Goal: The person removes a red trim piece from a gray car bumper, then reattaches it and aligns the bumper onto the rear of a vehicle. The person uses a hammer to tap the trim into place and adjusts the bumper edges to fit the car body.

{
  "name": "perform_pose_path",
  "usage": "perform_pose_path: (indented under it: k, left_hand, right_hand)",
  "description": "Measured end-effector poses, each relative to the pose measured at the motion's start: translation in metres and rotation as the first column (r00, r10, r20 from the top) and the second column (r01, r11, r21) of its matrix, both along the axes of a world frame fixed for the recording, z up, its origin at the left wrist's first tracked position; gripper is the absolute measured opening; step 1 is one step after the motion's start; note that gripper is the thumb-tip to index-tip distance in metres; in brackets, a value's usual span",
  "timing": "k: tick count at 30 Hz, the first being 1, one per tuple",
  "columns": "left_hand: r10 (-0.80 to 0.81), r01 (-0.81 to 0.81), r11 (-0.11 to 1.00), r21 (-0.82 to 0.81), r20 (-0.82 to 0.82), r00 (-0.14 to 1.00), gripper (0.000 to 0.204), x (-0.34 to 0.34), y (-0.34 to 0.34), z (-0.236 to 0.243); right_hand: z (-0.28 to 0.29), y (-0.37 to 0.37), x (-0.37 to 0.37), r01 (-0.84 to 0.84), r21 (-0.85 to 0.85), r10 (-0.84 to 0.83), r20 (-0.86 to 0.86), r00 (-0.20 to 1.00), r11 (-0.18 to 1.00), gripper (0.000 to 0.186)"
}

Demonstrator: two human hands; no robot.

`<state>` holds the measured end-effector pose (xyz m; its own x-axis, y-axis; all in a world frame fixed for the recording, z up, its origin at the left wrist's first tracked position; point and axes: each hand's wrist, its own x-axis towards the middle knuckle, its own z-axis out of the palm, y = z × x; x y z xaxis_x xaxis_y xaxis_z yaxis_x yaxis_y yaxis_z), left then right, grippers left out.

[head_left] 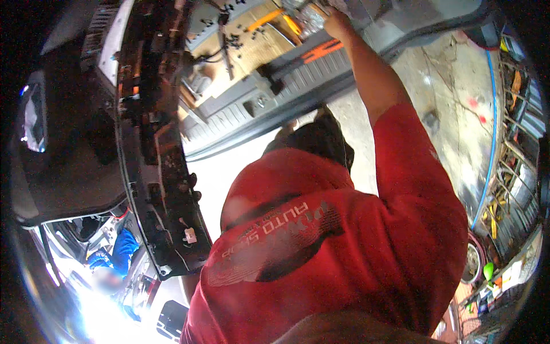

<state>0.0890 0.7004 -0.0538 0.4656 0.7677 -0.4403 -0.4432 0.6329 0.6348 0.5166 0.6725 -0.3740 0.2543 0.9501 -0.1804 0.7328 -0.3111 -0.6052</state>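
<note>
My right arm reaches up and away over the grey ribbed sill of a vehicle's cargo area. My right hand [338, 24] is at the upper edge of the view, fingers closed next to a crumpled clear plastic bag [312, 22]; what they hold is too small to make out. Yellow-orange-handled tools [266, 20] and several small black clips [234, 41] lie on the tan cargo floor nearby. To my left a long black trim panel [154, 143] stretches from top to bottom. Only a sliver of my left arm shows beside its lower end; my left hand is hidden.
An orange-red tool [322, 50] lies on the sill [229, 117]. A blue hose [494, 114] crosses the concrete floor [438, 92] at right, beside cluttered racks [515, 149]. At lower left, another person in a blue sleeve [123, 249] is near bright light.
</note>
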Motion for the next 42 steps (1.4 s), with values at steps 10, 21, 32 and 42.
perform_pose_path:
  k: [10,21,32,42]
  left_hand:
    - [0.041,-0.044,0.999,0.009,0.204,0.978,0.079,-0.122,-0.126,0.013]
    - [-0.032,0.024,0.999,0.042,0.207,0.978,0.082,-0.219,-0.225,0.047]
    - [-0.517,0.498,0.831,-0.248,-0.675,0.526,0.092,-0.254,-0.202,0.166]
    - [-0.038,0.315,0.946,0.07,-0.946,0.323,0.053,-0.235,-0.26,0.106]
  right_hand:
    - [0.111,0.035,-0.107,0.273,-0.208,-0.242,-0.966,0.095,0.939,0.049]
    - [0.215,0.101,-0.245,0.018,0.013,0.016,-0.986,-0.165,1.0,0.038]
    - [0.219,0.066,-0.292,-0.069,-0.104,-0.11,-0.989,-0.101,0.992,0.028]
    - [0.219,-0.059,-0.374,-0.131,0.103,0.092,-0.992,-0.091,0.986,0.034]
